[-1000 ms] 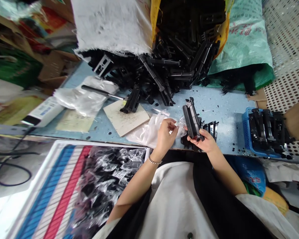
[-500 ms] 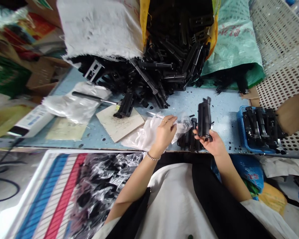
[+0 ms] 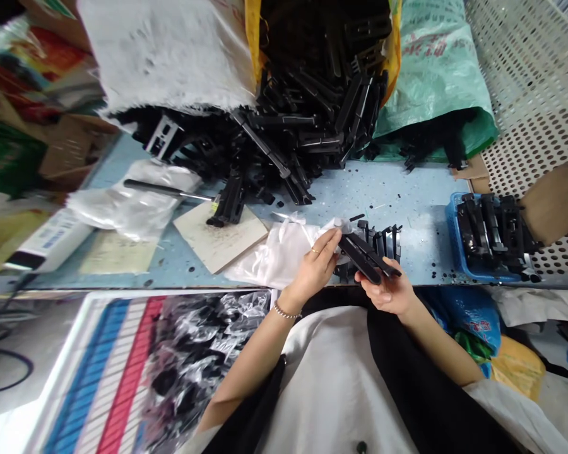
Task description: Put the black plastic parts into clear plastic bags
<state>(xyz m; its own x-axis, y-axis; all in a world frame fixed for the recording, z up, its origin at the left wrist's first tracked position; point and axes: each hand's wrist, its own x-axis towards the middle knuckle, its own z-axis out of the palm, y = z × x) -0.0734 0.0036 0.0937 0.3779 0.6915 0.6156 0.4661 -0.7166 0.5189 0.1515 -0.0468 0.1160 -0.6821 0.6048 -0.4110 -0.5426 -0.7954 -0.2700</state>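
My right hand (image 3: 387, 291) is closed around a long black plastic part (image 3: 362, 260), which slants with its far end toward my left hand. My left hand (image 3: 315, 268), wearing a ring and a beaded bracelet, pinches a thin clear plastic bag (image 3: 337, 224). The far end of the black part meets the bag at my left fingertips; whether it is inside the bag I cannot tell. A stack of clear bags (image 3: 286, 252) lies under and left of my left hand. Behind my right hand, more black parts (image 3: 383, 238) lie on the blue table (image 3: 421, 233).
Sacks spill a heap of black parts (image 3: 284, 145) at the back. A blue basket (image 3: 454, 233) of parts stands right. At left are a pale board (image 3: 218, 249) and a black-handled tool (image 3: 158, 187). A crate (image 3: 82, 372) with bagged parts is below left.
My right hand has tipped the black part from upright to slanting left, toward my left hand. My left fingers now meet its end with the clear bag. The view has shifted slightly.
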